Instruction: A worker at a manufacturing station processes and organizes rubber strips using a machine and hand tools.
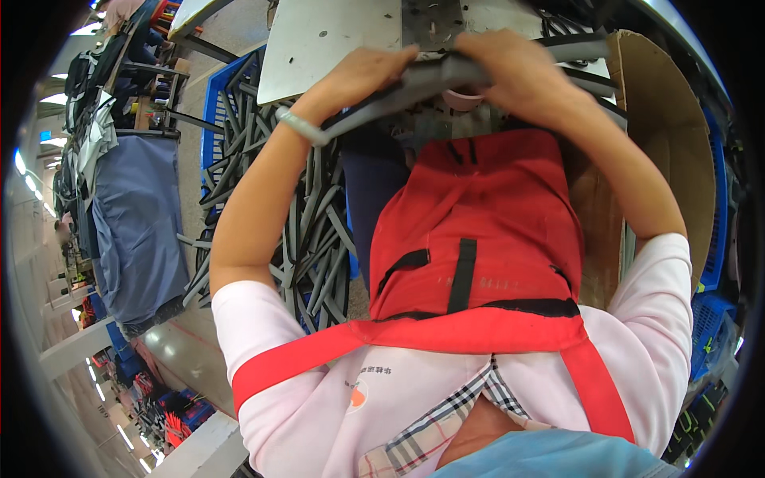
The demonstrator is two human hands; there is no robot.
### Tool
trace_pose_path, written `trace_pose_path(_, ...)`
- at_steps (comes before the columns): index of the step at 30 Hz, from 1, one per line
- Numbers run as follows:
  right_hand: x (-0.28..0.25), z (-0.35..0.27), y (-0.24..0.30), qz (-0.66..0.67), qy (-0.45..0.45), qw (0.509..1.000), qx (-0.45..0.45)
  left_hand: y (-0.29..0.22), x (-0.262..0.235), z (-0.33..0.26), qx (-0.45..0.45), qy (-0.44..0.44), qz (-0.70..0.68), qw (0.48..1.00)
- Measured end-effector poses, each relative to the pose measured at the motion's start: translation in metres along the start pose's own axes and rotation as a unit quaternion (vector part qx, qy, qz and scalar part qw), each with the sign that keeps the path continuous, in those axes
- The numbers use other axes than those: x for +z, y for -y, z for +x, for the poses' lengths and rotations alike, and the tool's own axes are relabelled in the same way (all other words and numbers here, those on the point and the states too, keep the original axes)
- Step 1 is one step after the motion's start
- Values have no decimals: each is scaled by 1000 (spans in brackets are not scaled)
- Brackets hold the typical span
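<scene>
A long, slightly bent grey piece with dark edging (437,74) lies across both my hands above the near edge of a white worktable (339,40). My left hand (360,77) grips it left of its middle, with the fingertips pointing inward. Over its right part my right hand (516,73) is closed round it, somewhat smeared by motion. A dark metal plate (430,24) is set in the tabletop just beyond my fingers. Partly hidden below the piece is a small pink bowl (464,99).
To my left, a blue basket (210,103) overflows with similar grey and black strips (319,255). An open cardboard box (669,135) stands at my right, with blue crates (709,323) behind it. A blue cloth cover (139,223) hangs farther left. A red apron (478,207) covers my lap.
</scene>
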State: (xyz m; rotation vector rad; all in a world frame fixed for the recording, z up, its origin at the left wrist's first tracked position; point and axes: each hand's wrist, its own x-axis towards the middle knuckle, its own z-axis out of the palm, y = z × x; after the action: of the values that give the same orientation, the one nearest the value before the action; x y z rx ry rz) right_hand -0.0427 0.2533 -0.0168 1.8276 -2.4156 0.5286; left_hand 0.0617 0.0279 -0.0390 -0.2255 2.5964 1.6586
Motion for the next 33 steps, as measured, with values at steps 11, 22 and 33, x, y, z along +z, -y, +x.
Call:
trace_pose_path(11,-54,-5,-50,1,1,990,138,-25,-18,15,113,-93,62,987)
trace_pose_path(22,-62,13,-71,-14,2,991,137,-31,-28,41,113,-122,80,983)
trace_pose_path(33,-61,30,-86,-1,-10,992,124,-22,-38,63,124,-132,86,980)
